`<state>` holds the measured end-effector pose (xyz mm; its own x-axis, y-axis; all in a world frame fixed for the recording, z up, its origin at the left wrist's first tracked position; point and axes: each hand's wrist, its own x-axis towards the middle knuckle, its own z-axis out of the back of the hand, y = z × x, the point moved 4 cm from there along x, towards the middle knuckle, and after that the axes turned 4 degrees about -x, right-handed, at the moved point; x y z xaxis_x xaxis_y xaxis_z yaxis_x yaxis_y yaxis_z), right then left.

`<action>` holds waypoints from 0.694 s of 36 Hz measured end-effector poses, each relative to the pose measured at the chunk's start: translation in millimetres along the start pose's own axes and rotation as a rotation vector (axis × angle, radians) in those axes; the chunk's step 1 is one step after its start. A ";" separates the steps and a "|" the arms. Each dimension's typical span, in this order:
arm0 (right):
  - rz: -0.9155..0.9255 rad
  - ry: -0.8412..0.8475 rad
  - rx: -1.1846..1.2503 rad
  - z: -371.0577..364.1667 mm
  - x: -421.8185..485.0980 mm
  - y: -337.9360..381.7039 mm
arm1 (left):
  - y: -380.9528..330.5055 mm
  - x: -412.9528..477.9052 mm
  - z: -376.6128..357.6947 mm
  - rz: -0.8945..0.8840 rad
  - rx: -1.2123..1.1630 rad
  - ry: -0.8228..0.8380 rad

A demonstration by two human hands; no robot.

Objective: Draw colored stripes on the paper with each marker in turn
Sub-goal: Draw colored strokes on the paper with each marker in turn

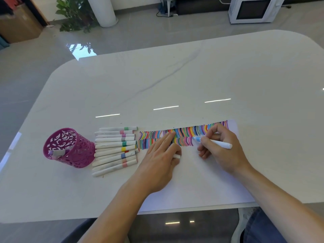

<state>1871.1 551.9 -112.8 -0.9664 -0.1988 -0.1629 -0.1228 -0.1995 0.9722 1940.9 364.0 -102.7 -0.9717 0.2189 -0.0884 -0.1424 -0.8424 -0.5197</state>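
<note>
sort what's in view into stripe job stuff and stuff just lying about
Job: striped white paper sheet; blue-tipped white marker, right hand; white cap, left hand; row of capped white markers; magenta cut-out pen cup.
Lying about: white microwave; green potted plant; brown cardboard box.

The rounded white tabletop [192, 76] is glossy, faintly grey-veined like polished stone. The white paper sheet [201, 181] is matt. The blue-tipped white plastic marker [218, 144] and small white plastic cap [177, 156] look smooth; the row of white markers [114, 149], scuffed grey.
</note>
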 end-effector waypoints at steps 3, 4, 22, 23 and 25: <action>0.012 -0.012 -0.015 0.2 0.1 0.3 | -0.1 0.3 -0.2 -0.003 0.003 -0.001; 0.015 -0.015 -0.022 0.1 0.2 -0.1 | -0.1 0.2 -0.3 -0.001 0.004 0.001; -0.015 -0.016 -0.100 -0.5 1.6 0.6 | -0.7 0.5 0.6 0.014 -0.002 0.013; -0.019 -0.018 -0.098 -0.2 1.2 0.8 | -0.8 0.4 0.7 0.016 -0.001 0.014; -0.026 -0.023 -0.097 0.1 1.1 1.8 | -0.9 0.6 0.8 0.017 -0.001 0.014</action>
<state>1869.9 551.4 -111.2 -0.9683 -0.1707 -0.1825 -0.1262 -0.2967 0.9466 1940.3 364.5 -101.6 -0.9712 0.2117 -0.1094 -0.1259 -0.8456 -0.5188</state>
